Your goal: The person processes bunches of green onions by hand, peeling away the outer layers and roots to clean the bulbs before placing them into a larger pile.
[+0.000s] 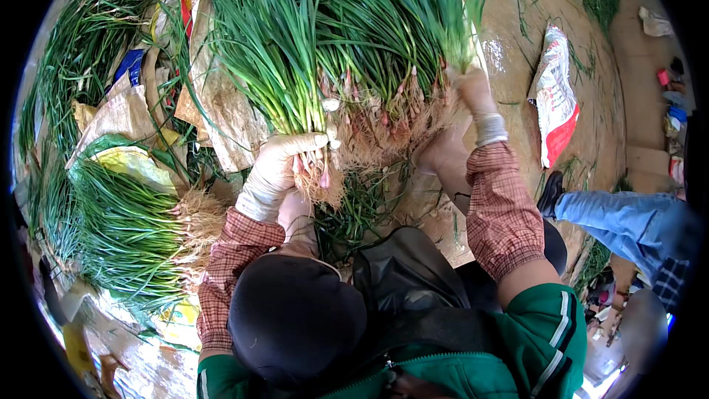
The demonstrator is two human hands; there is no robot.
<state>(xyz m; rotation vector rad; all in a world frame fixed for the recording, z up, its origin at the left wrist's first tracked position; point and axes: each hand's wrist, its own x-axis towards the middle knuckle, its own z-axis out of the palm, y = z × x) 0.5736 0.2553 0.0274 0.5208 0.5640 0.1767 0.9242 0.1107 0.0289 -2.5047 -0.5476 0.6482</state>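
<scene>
My left hand (279, 166), in a pale glove, is closed round a bunch of spring onions (284, 96). Their green leaves point away from me, and the small reddish bulbs and stringy roots hang out below my fingers. At the right end of a large heap of spring onions (377, 37), my right hand (475, 94), also gloved, grips the lower ends of a few stalks. The leaves above it are smeared by motion. Tangled roots (369, 129) of the heap face me, between my two hands.
On the left, a stack of spring onions (129, 229) lies with its roots toward me. Sacking (214, 89) and more greens (88, 22) are beyond it. To the right lies a white and red sack (555, 96); another person's leg in jeans (617, 218) reaches in nearby.
</scene>
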